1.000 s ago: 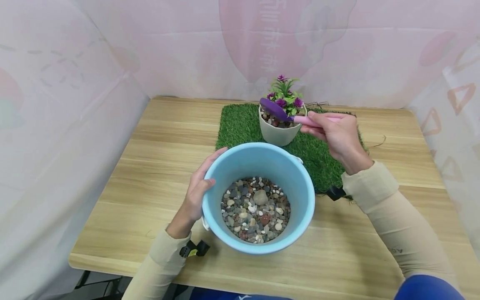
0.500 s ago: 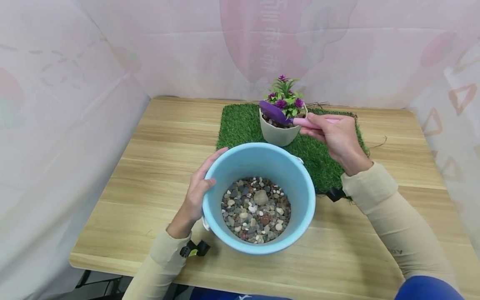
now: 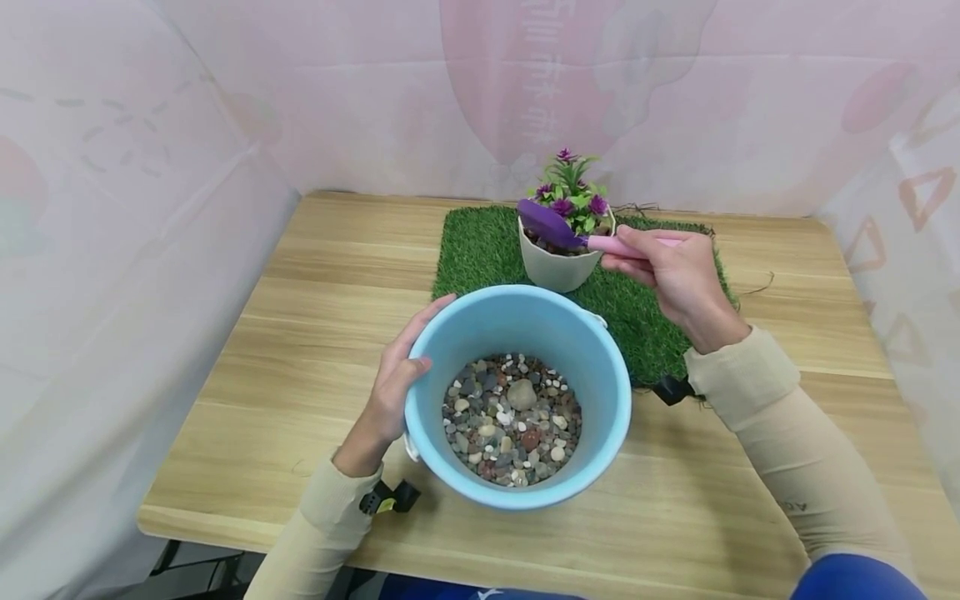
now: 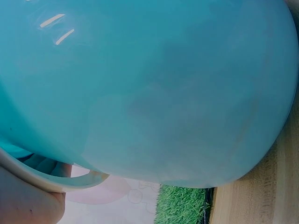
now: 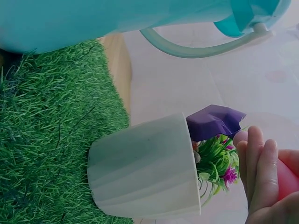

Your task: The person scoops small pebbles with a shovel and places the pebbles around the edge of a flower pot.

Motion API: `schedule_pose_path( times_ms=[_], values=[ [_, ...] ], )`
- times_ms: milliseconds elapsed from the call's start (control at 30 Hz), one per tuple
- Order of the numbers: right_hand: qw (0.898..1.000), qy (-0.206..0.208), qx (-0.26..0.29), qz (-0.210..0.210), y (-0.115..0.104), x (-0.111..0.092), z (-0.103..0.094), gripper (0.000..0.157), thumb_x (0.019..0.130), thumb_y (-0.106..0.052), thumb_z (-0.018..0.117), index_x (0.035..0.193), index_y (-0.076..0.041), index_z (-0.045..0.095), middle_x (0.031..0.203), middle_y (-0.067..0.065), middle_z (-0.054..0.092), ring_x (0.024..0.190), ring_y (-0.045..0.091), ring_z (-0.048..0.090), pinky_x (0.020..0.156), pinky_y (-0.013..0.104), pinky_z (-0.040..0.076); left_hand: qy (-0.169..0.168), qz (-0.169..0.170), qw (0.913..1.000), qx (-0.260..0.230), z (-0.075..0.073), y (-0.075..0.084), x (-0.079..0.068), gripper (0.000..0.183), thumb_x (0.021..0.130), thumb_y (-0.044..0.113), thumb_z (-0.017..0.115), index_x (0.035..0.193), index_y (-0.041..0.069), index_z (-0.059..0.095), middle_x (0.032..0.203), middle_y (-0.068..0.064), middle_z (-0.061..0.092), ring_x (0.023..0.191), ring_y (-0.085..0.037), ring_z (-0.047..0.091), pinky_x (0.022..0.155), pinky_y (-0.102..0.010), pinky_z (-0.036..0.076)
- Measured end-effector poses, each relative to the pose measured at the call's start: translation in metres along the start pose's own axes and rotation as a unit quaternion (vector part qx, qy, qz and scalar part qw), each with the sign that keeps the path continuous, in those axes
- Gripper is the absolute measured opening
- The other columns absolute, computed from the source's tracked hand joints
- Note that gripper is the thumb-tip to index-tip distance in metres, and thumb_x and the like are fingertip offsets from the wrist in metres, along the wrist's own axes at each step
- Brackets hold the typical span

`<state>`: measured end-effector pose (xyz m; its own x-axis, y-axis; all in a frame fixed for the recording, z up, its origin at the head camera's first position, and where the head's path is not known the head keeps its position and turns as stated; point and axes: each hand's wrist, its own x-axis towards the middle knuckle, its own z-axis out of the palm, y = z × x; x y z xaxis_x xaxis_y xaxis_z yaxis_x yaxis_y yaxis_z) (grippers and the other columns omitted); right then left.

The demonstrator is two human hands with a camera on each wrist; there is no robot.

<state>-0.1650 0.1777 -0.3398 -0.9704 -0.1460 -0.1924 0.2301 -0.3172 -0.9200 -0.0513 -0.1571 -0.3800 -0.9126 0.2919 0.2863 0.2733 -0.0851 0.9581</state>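
Observation:
My right hand [image 3: 678, 279] grips the pink handle of a small garden trowel [image 3: 550, 223] with a purple blade. The blade is tilted over the near rim of a white flower pot [image 3: 557, 268]. In that pot stand a plant [image 3: 573, 187] with purple flowers and some stones, partly hidden by the blade. My left hand [image 3: 393, 379] holds the left rim of a light blue bucket [image 3: 615, 408], thumb over the edge. Pebbles [image 3: 510, 425] cover the bucket's bottom. In the right wrist view the trowel blade [image 5: 212, 122] lies at the pot's rim [image 5: 189, 140].
A green artificial grass mat [image 3: 480, 250] lies under the pot, behind the bucket. Everything stands on a wooden table [image 3: 337, 308]. A printed cloth wall [image 3: 360, 108] rises directly behind it, with more cloth at both sides. The bucket's handle [image 5: 187, 50] hangs at its side.
Between the earlier frames and now the trowel blade has shifted very slightly over the pot. Stones visible beside the blade a second ago show less now. The left hand and bucket stay still.

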Motion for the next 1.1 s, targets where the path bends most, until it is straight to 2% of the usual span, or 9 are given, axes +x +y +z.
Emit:
schedule_pose_path(
  times_ms=[200, 533, 700, 867, 1100],
  values=[
    [1.000, 0.007, 0.005, -0.007, -0.002, -0.002, -0.001, 0.043, 0.079, -0.020, 0.077, 0.114, 0.003, 0.069, 0.104, 0.020, 0.072, 0.080, 0.025, 0.075, 0.074, 0.027, 0.058, -0.002, 0.002, 1.0000, -0.004, 0.001, 0.000, 0.001, 0.068, 0.082, 0.005, 0.030, 0.150, 0.003, 0.031, 0.148, -0.012, 0.044, 0.130, -0.042, 0.048, 0.098, -0.065, 0.047],
    [1.000, 0.005, 0.020, -0.011, -0.009, -0.011, -0.010, 0.041, 0.079, -0.016, 0.077, 0.114, 0.004, 0.068, 0.106, 0.021, 0.071, 0.081, 0.026, 0.074, 0.077, 0.028, 0.058, -0.003, -0.003, 0.9999, -0.011, 0.002, 0.001, 0.001, 0.068, 0.082, 0.004, 0.030, 0.150, 0.006, 0.032, 0.148, -0.012, 0.044, 0.131, -0.042, 0.048, 0.099, -0.065, 0.046],
    [1.000, 0.013, -0.006, -0.006, -0.009, -0.014, -0.014, 0.043, 0.080, -0.019, 0.077, 0.116, 0.002, 0.068, 0.106, 0.018, 0.071, 0.083, 0.025, 0.075, 0.080, 0.029, 0.057, -0.003, -0.005, 0.9999, -0.011, 0.002, 0.001, 0.002, 0.068, 0.082, 0.004, 0.030, 0.150, 0.006, 0.032, 0.148, -0.012, 0.044, 0.131, -0.042, 0.048, 0.100, -0.065, 0.046],
    [0.999, 0.019, -0.022, -0.018, -0.006, -0.014, -0.019, 0.043, 0.081, -0.021, 0.076, 0.116, 0.003, 0.068, 0.106, 0.017, 0.072, 0.084, 0.025, 0.075, 0.081, 0.030, 0.057, -0.006, -0.001, 0.9999, -0.008, 0.003, 0.000, 0.002, 0.068, 0.082, 0.005, 0.030, 0.150, 0.004, 0.031, 0.148, -0.012, 0.044, 0.131, -0.042, 0.048, 0.100, -0.064, 0.046],
    [0.997, 0.009, -0.057, -0.044, 0.002, -0.011, -0.016, 0.041, 0.081, -0.020, 0.075, 0.114, 0.004, 0.068, 0.106, 0.018, 0.072, 0.085, 0.027, 0.074, 0.081, 0.034, 0.058, 0.000, -0.002, 1.0000, 0.003, 0.001, 0.000, 0.001, 0.067, 0.083, 0.006, 0.030, 0.150, 0.010, 0.034, 0.148, -0.010, 0.044, 0.130, -0.040, 0.049, 0.099, -0.063, 0.048]
  ],
)
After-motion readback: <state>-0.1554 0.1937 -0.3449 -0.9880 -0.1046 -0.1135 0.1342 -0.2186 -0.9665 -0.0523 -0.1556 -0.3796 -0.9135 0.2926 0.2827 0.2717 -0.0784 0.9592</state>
